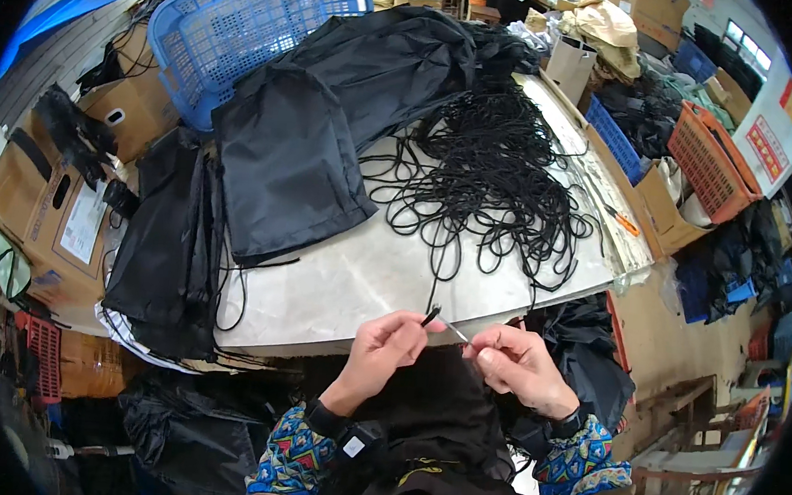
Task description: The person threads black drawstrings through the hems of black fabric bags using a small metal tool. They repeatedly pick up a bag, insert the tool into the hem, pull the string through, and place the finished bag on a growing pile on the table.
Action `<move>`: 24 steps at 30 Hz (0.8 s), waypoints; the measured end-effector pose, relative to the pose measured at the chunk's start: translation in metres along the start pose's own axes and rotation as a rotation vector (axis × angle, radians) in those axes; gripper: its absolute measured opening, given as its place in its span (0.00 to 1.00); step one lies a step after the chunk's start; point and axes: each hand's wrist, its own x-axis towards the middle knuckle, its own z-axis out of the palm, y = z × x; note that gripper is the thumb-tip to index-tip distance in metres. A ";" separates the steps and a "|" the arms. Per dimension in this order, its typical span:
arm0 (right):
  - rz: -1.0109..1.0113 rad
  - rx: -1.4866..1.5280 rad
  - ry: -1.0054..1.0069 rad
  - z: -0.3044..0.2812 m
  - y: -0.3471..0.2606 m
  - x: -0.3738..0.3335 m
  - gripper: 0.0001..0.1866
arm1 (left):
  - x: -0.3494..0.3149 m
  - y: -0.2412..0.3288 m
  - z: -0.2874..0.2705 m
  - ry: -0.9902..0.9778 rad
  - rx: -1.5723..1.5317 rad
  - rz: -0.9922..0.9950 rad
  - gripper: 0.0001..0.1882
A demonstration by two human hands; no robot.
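Just in front of the near table edge, my left hand (383, 351) pinches the end of a black cord (431, 316) between thumb and fingers. My right hand (524, 367) is closed on a thin metal rod (455, 332), like a threading needle, whose tip reaches to the cord end; whether the cord is hooked on it is too small to tell. Beyond my hands, a tangled pile of black cords (505, 163) spreads over the white tabletop (318, 293). A flat black fabric bag (286, 169) lies left of the pile.
A blue plastic basket (245, 36) stands tilted behind the bags. More black bags (159, 238) hang over the table's left edge, by a cardboard box (68, 212). To the right are an orange cutter (621, 221) and an orange crate (711, 165). Black fabric (583, 351) hangs beside my right hand.
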 end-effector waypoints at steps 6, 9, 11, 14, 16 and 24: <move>-0.423 -0.047 0.199 0.017 0.023 0.020 0.08 | 0.003 -0.022 0.012 -0.041 0.554 0.179 0.12; -0.382 0.142 0.258 0.006 0.032 0.024 0.07 | 0.024 -0.023 0.009 -0.240 0.892 0.280 0.06; -0.360 0.366 0.284 0.004 0.010 0.020 0.06 | 0.054 -0.021 -0.034 -0.024 1.282 0.575 0.09; -0.380 0.202 0.450 -0.007 -0.005 0.016 0.07 | 0.121 0.022 -0.096 0.562 1.550 0.560 0.29; -0.318 0.098 0.392 -0.009 -0.003 0.014 0.08 | 0.129 0.032 -0.114 0.725 1.811 0.172 0.36; -0.301 -0.587 0.392 -0.018 0.021 0.007 0.12 | 0.031 -0.002 -0.083 -0.370 1.630 0.254 0.22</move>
